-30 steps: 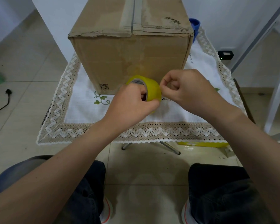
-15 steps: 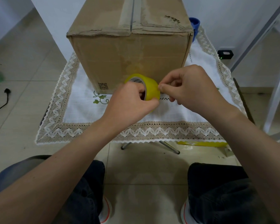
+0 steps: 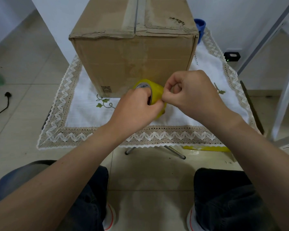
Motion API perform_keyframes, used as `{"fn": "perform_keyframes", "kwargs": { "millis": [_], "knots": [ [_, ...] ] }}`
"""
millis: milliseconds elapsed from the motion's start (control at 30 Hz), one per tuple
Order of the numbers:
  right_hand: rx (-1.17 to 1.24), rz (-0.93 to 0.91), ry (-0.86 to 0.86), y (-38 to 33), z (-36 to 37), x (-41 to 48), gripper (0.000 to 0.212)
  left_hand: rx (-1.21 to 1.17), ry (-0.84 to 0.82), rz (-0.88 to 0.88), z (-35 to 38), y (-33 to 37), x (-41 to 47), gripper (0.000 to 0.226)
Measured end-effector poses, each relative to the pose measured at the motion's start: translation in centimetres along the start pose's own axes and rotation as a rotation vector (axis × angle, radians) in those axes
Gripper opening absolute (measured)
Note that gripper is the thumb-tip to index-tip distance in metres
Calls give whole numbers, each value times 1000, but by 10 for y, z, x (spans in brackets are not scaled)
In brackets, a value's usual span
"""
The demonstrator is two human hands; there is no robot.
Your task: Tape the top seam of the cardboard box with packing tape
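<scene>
1. The left hand is wrapped around the yellow tape roll at the centre of the frame, its fingers closed on the roll. The right hand has its fingers pinched narrowly at the roll's outer face, apparently picking at the tape end; whether the end is actually caught cannot be told.
2. Likely risk: the loose end may tear into a sliver or stick back on the roll if the pinch slips.
3. A long strip pulled free could fold on itself or catch on the cloth before it reaches the box.
4. The cardboard box stands in the upper centre, just behind the hands; its top seam is unsealed by fresh tape, with old pale tape residue either side. The crumpled front flap edge may leave tape bridging and poorly stuck.
5. The desk is small, covered by a white embroidered cloth with a lace zigzag border; the box takes most of it.
6. The room has pale floor tiles, a black cable at the left edge, a blue object behind the box at upper right, and a white frame at right.
</scene>
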State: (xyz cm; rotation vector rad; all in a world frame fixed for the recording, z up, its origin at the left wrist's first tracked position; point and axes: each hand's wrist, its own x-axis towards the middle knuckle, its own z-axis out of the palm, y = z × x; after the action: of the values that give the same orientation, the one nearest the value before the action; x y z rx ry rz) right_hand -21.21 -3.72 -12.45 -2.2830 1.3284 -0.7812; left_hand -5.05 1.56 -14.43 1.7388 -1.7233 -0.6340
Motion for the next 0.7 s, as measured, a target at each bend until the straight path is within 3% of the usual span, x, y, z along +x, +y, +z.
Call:
{"fn": "perform_keyframes", "kwargs": {
  "millis": [233,400,567,700],
  "knots": [
    [122,35,112,4,-5,4,12,-160,24,-83,-8,-6,5,41],
    [308,164,-52,2,-4,2,31,-134,-5,-82,-8,-3,0,51],
    [332,173,-74,-1,-2,2,7,-152,-7,-67,-8,0,-1,46],
    [250,156,-37,1,2,3,14,-167,-7,-38,-7,-2,-1,39]
  ]
}}
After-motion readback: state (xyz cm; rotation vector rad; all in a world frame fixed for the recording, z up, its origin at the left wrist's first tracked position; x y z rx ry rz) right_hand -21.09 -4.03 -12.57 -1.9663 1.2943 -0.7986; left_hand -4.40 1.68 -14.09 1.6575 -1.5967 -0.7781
